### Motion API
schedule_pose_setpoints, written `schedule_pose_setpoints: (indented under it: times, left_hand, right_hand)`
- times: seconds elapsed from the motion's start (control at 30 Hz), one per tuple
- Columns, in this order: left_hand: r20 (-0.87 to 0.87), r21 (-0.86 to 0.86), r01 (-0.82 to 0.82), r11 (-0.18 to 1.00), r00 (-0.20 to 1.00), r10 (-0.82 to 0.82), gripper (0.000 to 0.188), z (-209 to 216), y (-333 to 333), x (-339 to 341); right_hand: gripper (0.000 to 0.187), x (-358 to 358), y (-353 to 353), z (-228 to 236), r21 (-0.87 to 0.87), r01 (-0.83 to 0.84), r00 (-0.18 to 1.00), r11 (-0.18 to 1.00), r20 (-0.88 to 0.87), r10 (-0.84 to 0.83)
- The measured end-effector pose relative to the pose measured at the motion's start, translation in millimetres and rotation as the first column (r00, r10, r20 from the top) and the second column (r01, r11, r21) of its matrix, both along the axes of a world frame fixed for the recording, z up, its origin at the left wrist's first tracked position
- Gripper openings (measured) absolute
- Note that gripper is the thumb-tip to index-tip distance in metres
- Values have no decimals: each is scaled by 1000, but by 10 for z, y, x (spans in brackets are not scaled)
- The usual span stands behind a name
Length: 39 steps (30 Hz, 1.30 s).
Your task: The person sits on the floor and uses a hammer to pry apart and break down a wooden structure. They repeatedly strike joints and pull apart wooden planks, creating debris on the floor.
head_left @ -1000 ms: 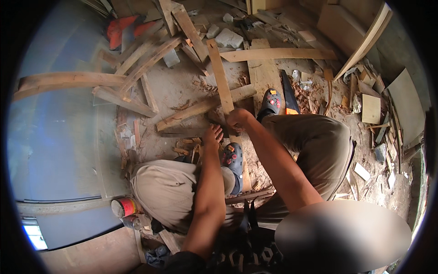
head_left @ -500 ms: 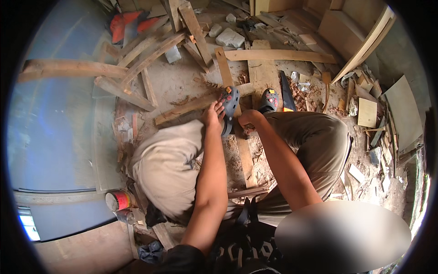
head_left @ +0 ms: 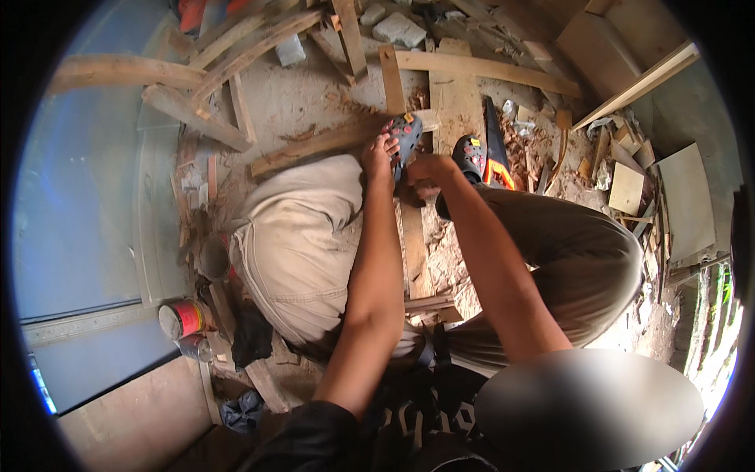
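Left hand (head_left: 379, 156), fingers bent, touches a dark-grey perforated clog (head_left: 407, 135).
Curled right hand (head_left: 425, 175) is nearer the long brown wooden plank (head_left: 414, 242) pointing away; neither grip's hold is clear.

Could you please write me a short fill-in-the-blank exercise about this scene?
The left hand touches the dark clog on the person's ______ foot.
The handle of the saw beside the other clog is coloured ______.
The can with a red label is on the person's ______ side.

Missing words: left; orange; left.
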<state>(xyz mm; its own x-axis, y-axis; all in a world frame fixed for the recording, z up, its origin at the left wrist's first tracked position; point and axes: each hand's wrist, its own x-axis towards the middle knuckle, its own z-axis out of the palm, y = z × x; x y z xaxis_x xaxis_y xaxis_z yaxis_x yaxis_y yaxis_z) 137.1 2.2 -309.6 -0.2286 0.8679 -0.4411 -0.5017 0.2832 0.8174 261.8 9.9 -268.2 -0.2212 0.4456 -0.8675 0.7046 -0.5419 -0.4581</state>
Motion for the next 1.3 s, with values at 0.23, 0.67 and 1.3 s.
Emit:
schedule_pose_setpoints:
  times: [0.23, 0.67, 1.3]
  left_hand:
    - [-137, 17, 112, 994, 985, -108, 35, 20, -61, 160]
    - [-66, -387, 447, 807, 859, -508, 51, -364, -139, -12]
    - [488, -216, 298, 930, 858, -162, 48, -853, -653, 804]
  right_hand:
    - [12, 333, 166, -316, -188, -36, 998, 981, 39, 45]
    - [17, 185, -78, -264, 63, -266, 964, 962, 7, 266]
    - [11, 251, -114, -975, 199, -60, 994, 978, 99, 41]
